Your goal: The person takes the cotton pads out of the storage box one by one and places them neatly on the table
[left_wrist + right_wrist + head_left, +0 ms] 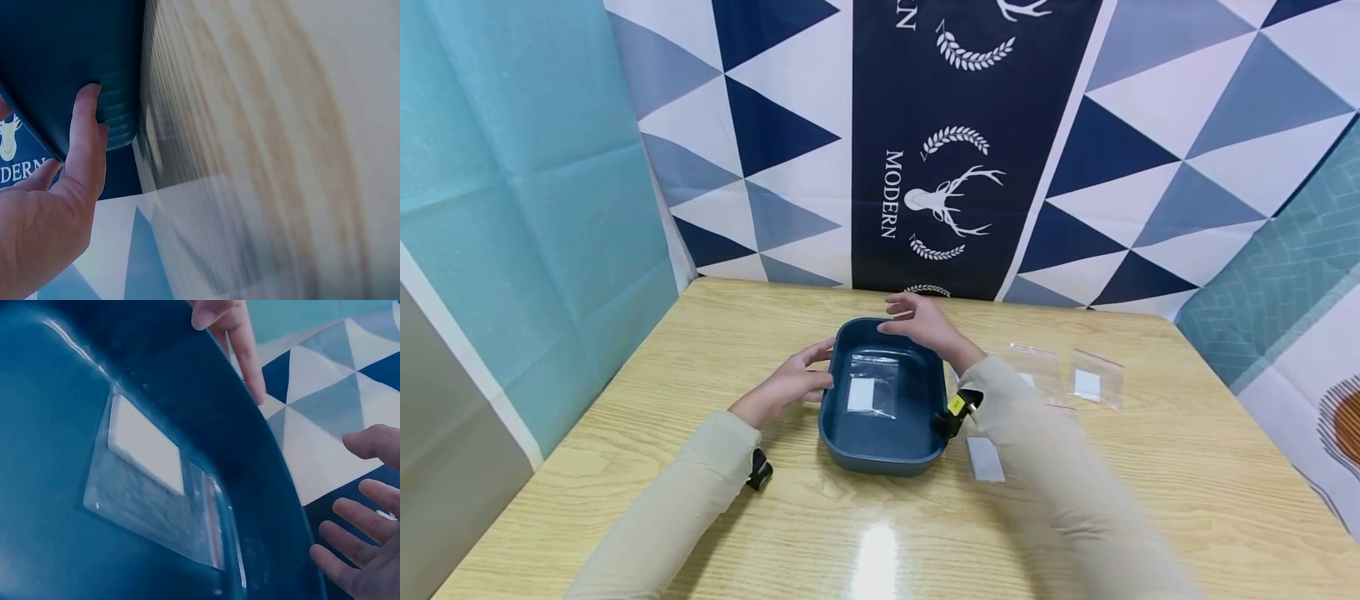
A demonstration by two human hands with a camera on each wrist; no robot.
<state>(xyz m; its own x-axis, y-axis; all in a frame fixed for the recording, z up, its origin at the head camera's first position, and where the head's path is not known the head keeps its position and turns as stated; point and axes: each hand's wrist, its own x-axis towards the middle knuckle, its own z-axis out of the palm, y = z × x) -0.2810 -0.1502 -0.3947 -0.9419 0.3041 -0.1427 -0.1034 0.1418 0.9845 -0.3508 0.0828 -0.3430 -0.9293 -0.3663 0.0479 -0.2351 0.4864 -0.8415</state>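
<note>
A dark blue rectangular bin (883, 458) stands on the table. Inside it lies a clear zip bag (886, 387) with a white block (144, 444) in it. My left hand (790, 383) rests its fingers against the bin's left side, thumb at the rim; the left wrist view shows its straight fingers (86, 125) on the outer wall. Over the bin's far right corner is my right hand (925, 323), fingers spread and slightly bent, with nothing in it. Its forearm passes above the bin's right side.
Right of the bin lie more clear zip bags, one (1097, 379) with a white piece inside. A loose white block (985, 458) lies near the bin's front right corner, partly beside the right sleeve (1037, 433). Patterned cloth (790, 167) hangs behind the wooden table (775, 533).
</note>
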